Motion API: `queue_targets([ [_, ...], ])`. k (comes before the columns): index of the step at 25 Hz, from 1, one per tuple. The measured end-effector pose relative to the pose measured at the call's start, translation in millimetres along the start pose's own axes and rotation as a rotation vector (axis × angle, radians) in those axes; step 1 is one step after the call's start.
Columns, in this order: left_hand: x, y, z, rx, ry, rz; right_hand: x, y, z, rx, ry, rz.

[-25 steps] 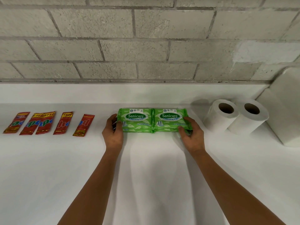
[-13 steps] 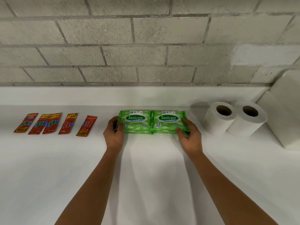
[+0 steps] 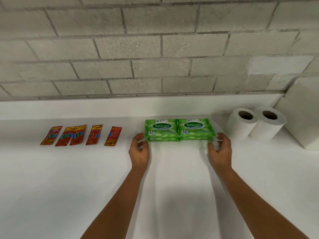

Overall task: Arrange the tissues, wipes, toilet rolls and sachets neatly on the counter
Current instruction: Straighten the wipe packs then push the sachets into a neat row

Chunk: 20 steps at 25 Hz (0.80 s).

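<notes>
My left hand (image 3: 139, 149) and right hand (image 3: 220, 149) hang loose, holding nothing, just near of the wipes (image 3: 178, 129), squared mid-counter. Next I'd judge the toilet rolls (image 3: 255, 124) need checking.

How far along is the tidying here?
Mostly done, it seems. The red sachets lie in a row, and the two toilet rolls stand together by the white tissue pack. The left hand and right hand flank the green wipes packs, apparently squaring them.
</notes>
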<state>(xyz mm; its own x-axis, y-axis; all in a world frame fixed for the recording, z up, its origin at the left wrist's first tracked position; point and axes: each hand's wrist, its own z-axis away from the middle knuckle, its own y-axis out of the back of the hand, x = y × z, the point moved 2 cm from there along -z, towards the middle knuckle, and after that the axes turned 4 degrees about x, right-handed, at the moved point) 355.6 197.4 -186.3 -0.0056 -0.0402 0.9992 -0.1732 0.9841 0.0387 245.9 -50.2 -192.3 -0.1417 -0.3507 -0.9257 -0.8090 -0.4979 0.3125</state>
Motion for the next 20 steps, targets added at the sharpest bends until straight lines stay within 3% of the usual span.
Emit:
queue_targets([
  [5,3.2,60.7,-7.1,-0.194,-0.074,-0.126,-22.3,-29.7,69.1,0.064,-0.010,0.044],
  [13,18.4,175.9,-66.9,-0.169,-0.099,-0.182,-97.5,-143.2,174.0,-0.196,0.115,0.112],
  [17,19.4,196.5,-90.0,-0.216,-0.065,-0.311,-112.6,-176.8,182.2,-0.301,0.158,0.192],
  [20,18.7,198.6,-110.4,-0.288,-0.187,-0.480,-121.3,-204.5,172.0,-0.352,0.168,0.217],
])
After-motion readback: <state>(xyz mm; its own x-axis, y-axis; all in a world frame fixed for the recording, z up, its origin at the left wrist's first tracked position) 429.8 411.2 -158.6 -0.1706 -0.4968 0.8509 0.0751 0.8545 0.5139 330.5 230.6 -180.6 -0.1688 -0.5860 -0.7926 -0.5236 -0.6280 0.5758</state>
